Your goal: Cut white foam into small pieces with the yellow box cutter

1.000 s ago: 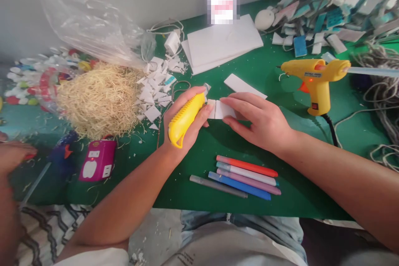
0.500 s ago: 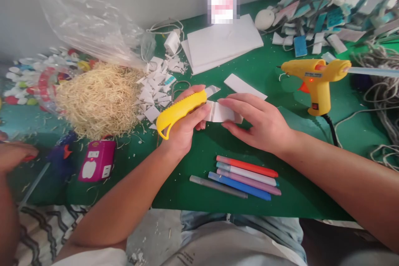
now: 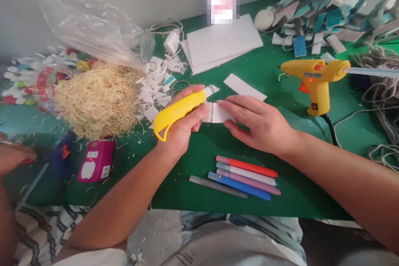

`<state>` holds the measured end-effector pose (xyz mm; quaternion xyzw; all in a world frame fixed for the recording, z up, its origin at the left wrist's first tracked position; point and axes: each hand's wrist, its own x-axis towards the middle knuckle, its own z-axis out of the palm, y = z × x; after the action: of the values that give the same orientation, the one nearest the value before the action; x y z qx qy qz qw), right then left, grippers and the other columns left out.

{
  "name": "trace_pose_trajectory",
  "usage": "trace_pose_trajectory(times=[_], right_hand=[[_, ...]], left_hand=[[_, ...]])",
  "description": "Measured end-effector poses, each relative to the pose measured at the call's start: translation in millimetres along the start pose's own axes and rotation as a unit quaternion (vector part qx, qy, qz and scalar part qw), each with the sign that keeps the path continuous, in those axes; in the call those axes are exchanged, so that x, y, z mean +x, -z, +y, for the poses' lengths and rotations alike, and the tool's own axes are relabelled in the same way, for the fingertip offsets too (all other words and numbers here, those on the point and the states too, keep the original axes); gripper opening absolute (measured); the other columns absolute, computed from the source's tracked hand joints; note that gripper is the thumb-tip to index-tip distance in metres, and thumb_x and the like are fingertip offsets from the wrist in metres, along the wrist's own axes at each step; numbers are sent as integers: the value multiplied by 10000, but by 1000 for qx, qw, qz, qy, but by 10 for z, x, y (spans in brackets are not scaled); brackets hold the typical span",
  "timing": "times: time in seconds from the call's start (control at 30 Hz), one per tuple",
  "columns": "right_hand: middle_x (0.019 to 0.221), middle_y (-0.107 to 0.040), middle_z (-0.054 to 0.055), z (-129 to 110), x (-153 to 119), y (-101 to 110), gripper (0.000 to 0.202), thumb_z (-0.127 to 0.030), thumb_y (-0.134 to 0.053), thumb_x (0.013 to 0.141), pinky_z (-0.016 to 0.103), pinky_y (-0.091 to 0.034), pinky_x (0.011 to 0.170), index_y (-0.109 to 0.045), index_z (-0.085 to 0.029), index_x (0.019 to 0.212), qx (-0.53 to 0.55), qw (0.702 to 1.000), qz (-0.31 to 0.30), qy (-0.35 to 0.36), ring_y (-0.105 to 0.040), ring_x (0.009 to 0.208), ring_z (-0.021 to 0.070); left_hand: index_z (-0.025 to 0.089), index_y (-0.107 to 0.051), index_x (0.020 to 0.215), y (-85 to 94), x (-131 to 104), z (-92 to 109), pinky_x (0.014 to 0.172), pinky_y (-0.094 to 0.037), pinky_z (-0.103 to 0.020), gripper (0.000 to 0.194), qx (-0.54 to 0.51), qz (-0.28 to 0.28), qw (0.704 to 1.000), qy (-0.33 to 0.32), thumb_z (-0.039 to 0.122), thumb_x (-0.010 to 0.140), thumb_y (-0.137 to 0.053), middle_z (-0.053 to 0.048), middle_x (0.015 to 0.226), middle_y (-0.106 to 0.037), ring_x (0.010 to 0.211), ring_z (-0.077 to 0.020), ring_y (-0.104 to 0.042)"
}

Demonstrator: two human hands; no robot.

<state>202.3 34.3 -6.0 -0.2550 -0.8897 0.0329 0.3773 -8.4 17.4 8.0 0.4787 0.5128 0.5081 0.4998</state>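
Note:
My left hand (image 3: 178,135) is closed around a yellow utility knife (image 3: 181,108), its bare blade pointing up and to the right. The same hand's thumb presses the left end of a small white board piece (image 3: 217,114). A seam or groove runs across that piece, but whether it goes right through I cannot tell. My right hand (image 3: 262,121) pinches the other end between thumb and fingers. Both hands hover over the green table (image 3: 199,166). Just beyond my right fingers lies a white strip (image 3: 245,87).
Several markers (image 3: 246,172) lie in front. A yellow glue gun (image 3: 318,83) stands right, its light on. Left are white scraps (image 3: 154,87), straw-like shreds (image 3: 99,99) and a magenta power adapter (image 3: 96,161). White sheets (image 3: 224,43) lie behind. Another person's hand (image 3: 18,158) is far left.
The white piece has turned slightly, and my right fingers have shifted a little along it. My left hand and the knife have moved slightly left.

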Motion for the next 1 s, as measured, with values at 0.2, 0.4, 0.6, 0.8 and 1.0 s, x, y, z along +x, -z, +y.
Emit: trace_pose_trajectory(times=[0.2,0.4,0.6,0.8,1.0], right_hand=[[1204,-747,156,19,-6,1,356,-163,-604,966,327,-647,903,-644,-116,1317,7,1000,1,6,-735,1083,220],[1167,-756,162,6,2,-6,339,-153,-617,952,306,-645,868,-667,-89,1282,17,1000,3,4,-738,1031,211],[1161,-764,163,50,-28,35,339,-152,-583,954,331,-651,839,-702,-104,1268,0,999,2,-48,-743,1018,231],[1123,-781,150,57,-35,66,321,-170,-571,946,360,-639,813,-738,-107,1214,-17,997,-41,-67,-741,978,244],[1056,-786,139,46,-35,14,311,-169,-574,919,385,-602,745,-761,-81,1153,-33,993,-104,-38,-711,902,262]], left_hand=[[254,-700,1111,-4,-11,19,422,-338,-240,445,-42,-8,999,11,377,727,-888,67,606,-517,453,-80,-427],[257,-695,1119,-9,-13,-11,418,-345,-255,471,-25,0,1000,1,404,717,-893,71,587,-509,450,-87,-428],[277,-668,1171,80,-7,18,413,-375,-256,433,69,53,992,-95,496,822,-804,63,644,-559,459,-72,-441],[231,-657,1197,235,77,-4,512,-519,-214,396,236,92,943,-217,466,894,-754,60,766,-672,530,-63,-581],[200,-692,1199,219,110,-185,841,-629,-250,374,351,-32,909,-223,409,893,-737,-46,1045,-782,825,-156,-764]])
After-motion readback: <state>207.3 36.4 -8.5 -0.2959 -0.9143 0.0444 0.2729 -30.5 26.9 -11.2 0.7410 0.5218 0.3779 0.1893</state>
